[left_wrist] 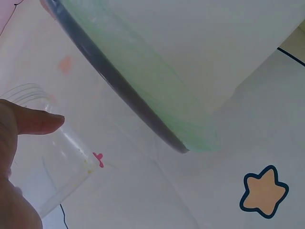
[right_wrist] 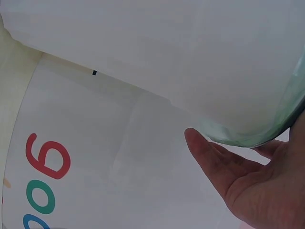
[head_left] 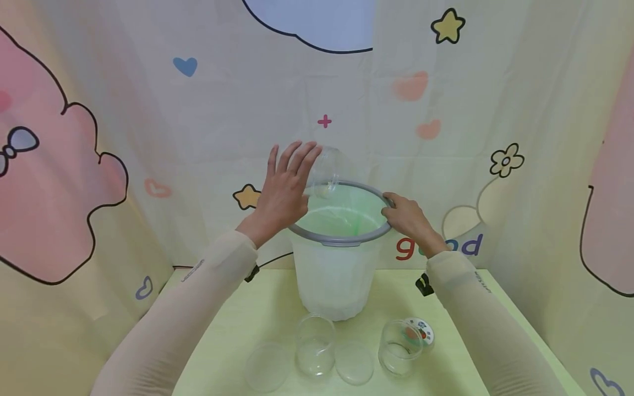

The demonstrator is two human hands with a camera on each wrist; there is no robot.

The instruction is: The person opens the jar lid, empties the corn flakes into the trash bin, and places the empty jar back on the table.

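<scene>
A white trash bin point(head_left: 334, 280) with a grey rim and a green bag lining point(head_left: 342, 212) stands upright on the table. Above its opening, my left hand point(head_left: 287, 190) holds a clear plastic jar point(head_left: 327, 173), which is tilted on its side; the jar point(left_wrist: 66, 157) also shows in the left wrist view beside the thumb. My right hand point(head_left: 408, 220) grips the bin's rim at its right side, with some fingers hidden behind the rim in the right wrist view.
In front of the bin are two upright clear jars point(head_left: 315, 352) point(head_left: 398, 352). Flat clear lids point(head_left: 267, 367) point(head_left: 354, 363) lie beside them, and a round printed lid point(head_left: 422, 331) is behind the right jar. Black clips point(head_left: 424, 285) sit near the table's back edge, before a patterned curtain point(head_left: 208, 126).
</scene>
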